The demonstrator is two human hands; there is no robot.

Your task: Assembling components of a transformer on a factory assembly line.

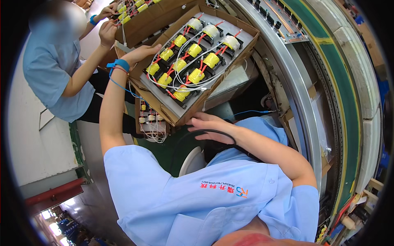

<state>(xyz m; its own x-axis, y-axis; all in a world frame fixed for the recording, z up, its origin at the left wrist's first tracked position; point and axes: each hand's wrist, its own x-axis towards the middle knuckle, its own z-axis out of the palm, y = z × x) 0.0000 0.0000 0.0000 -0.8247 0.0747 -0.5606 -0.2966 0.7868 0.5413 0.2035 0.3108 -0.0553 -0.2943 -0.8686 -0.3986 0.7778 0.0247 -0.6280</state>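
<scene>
A cardboard box (180, 117) is tilted in front of me, lined with white foam. Inside stand several yellow-taped and white-taped coil transformers (179, 65) on black bases, with red-sleeved leads and white wires lying across them. My left hand (143, 53) reaches over the box's left side and grips its edge; part of the fingers is hidden. A blue wrist strap (118, 64) with a thin cord circles that wrist. At the box's near corner is my right hand (211, 126), fingers stretched and apart, fingertips at the cardboard. A black cord (209, 131) loops by it.
At the upper left, a co-worker in a light blue shirt (49, 78) handles similar coils in another box (143, 20). A smaller box of coils (150, 117) stands below mine. To the right runs a metal rail (301, 90) beside a green conveyor (344, 106), with a circuit board (275, 18) at its far end.
</scene>
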